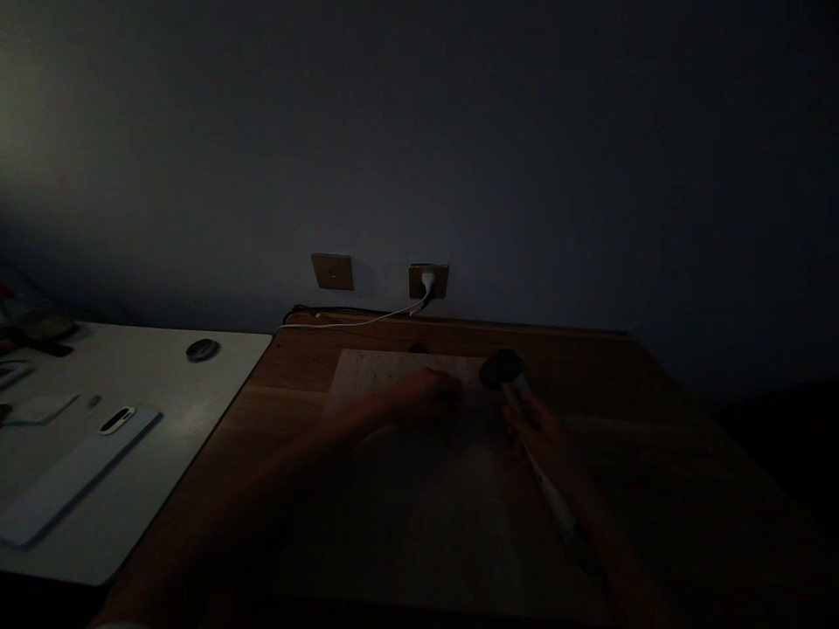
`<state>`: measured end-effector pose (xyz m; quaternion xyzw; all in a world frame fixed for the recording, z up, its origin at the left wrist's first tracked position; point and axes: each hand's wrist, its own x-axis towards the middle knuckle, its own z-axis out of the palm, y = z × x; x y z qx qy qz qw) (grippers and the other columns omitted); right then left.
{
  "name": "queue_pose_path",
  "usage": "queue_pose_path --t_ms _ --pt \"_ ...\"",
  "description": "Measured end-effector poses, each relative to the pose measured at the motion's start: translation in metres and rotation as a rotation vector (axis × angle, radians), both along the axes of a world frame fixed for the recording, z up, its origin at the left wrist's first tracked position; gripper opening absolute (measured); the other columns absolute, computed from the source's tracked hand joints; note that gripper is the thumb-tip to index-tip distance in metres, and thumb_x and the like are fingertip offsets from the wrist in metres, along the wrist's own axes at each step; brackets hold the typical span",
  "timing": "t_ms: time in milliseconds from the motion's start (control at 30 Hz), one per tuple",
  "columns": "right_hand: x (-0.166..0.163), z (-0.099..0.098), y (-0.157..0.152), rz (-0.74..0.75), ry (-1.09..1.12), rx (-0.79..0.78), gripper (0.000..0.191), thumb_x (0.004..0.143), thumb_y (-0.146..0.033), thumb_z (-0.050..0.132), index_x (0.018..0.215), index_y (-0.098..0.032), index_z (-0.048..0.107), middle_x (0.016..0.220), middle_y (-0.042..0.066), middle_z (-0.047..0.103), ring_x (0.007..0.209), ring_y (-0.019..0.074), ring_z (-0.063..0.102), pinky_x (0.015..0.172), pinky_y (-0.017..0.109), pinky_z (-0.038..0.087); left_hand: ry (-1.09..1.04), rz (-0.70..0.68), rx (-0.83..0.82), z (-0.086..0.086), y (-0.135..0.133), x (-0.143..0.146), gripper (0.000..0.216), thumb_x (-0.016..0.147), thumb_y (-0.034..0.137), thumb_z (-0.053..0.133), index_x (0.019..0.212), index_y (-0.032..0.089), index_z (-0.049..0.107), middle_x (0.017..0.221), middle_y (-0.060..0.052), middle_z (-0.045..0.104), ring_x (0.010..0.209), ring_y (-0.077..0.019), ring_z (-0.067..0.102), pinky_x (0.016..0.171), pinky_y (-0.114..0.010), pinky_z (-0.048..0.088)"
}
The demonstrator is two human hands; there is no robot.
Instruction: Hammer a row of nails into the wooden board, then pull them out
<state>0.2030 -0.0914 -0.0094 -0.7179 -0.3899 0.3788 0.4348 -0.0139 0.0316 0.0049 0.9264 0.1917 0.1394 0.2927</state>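
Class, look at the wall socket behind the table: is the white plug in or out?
In. The white plug sits in the right-hand socket, and its cable trails left along the table's back edge.

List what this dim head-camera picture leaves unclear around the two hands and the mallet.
- Head view, left hand: darkness hides whatever its fingertips pinch against the board.
- Head view, right hand: its grip on the mallet is murky.
- Head view: the mallet's handle end fades into shadow.
- Head view, white table: its small items are too small to identify.

We see very dim scene; faint light from upper left on wall (98, 131), white counter (131, 489) brightest, foreground murky, corners dark.
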Motion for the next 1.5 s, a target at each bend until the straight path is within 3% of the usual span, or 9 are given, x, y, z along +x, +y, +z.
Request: queue_pose_path --t_ms 133,233,300,433,633,867,1033,1500 --pt "-0.002 0.006 0.0 0.008 -0.009 -0.029 0.081 0.066 -0.063 0.064 0.131 -0.017 0.053 0.06 -0.005 0.059 0.038 0.0156 0.052 0.037 0.028 0.039 -0.017 -0.025 -0.062 0.005 -0.008 0.005 0.02 0.09 0.012 0.061 0.104 0.017 0.074 0.105 -0.007 0.077 0.094 -0.0178 0.072 0.085 -0.025 0.051" --pt "-0.001 0.009 0.001 0.054 -0.002 -0.075 0.088 0.066 -0.059 0.064 0.14 -0.015 0.047 0.057 -0.006 0.059 0.038 0.017 0.054 0.038 0.029 0.041 -0.083 0.176 -0.152 0.004 -0.004 0.016 0.029 0.089 0.012 0.062 0.116 0.018 0.072 0.103 -0.006 0.078 0.092 -0.0172 0.073 0.083 -0.025 0.052" --pt "0.0 0.009 0.001 0.079 0.004 -0.096 0.091 0.066 -0.059 0.063 0.142 -0.013 0.045 0.054 -0.008 0.057 0.036 0.017 0.053 0.037 0.028 0.04 -0.129 0.312 -0.199 0.001 0.004 0.025 0.026 0.089 0.015 0.064 0.113 0.017 0.073 0.099 -0.005 0.078 0.088 -0.0167 0.072 0.081 -0.026 0.054" --pt "0.005 0.004 0.001 0.04 0.005 -0.049 0.086 0.067 -0.063 0.062 0.137 -0.013 0.051 0.053 -0.009 0.054 0.034 0.0153 0.05 0.034 0.028 0.037 -0.204 0.404 -0.147 -0.005 0.02 0.044 0.019 0.084 0.012 0.066 0.1 0.014 0.077 0.103 -0.007 0.077 0.092 -0.0179 0.07 0.087 -0.028 0.054" --pt "0.01 0.0 0.001 -0.034 -0.053 0.066 0.07 0.071 -0.066 0.064 0.12 -0.018 0.059 0.055 -0.008 0.054 0.037 0.0145 0.05 0.037 0.028 0.04 -0.189 0.353 -0.127 -0.013 0.027 0.066 0.025 0.087 0.014 0.061 0.107 0.015 0.076 0.102 -0.008 0.078 0.092 -0.0193 0.071 0.085 -0.029 0.054" --pt "0.01 0.002 0.001 -0.045 -0.022 0.045 0.058 0.073 -0.06 0.063 0.114 -0.019 0.057 0.053 -0.008 0.053 0.038 0.0146 0.05 0.038 0.027 0.039 -0.046 0.286 0.0 -0.019 0.02 0.076 0.027 0.089 0.016 0.059 0.111 0.017 0.074 0.108 -0.009 0.077 0.096 -0.0218 0.071 0.086 -0.03 0.053" --pt "0.009 0.001 0.001 -0.059 -0.02 0.033 0.064 0.072 -0.059 0.063 0.121 -0.019 0.054 0.055 -0.008 0.054 0.038 0.0158 0.051 0.037 0.028 0.04 -0.023 0.216 0.108 -0.011 0.011 0.072 0.023 0.093 0.017 0.058 0.111 0.018 0.072 0.107 -0.01 0.075 0.095 -0.022 0.07 0.084 -0.029 0.052" --pt "0.007 0.001 0.001 -0.076 -0.023 0.041 0.057 0.07 -0.059 0.063 0.112 -0.021 0.055 0.054 -0.009 0.054 0.036 0.0136 0.049 0.036 0.026 0.037 0.255 0.097 0.283 0.015 0.012 0.075 0.024 0.096 0.015 0.053 0.105 0.016 0.075 0.103 -0.014 0.076 0.09 -0.0259 0.074 0.075 -0.032 0.057"
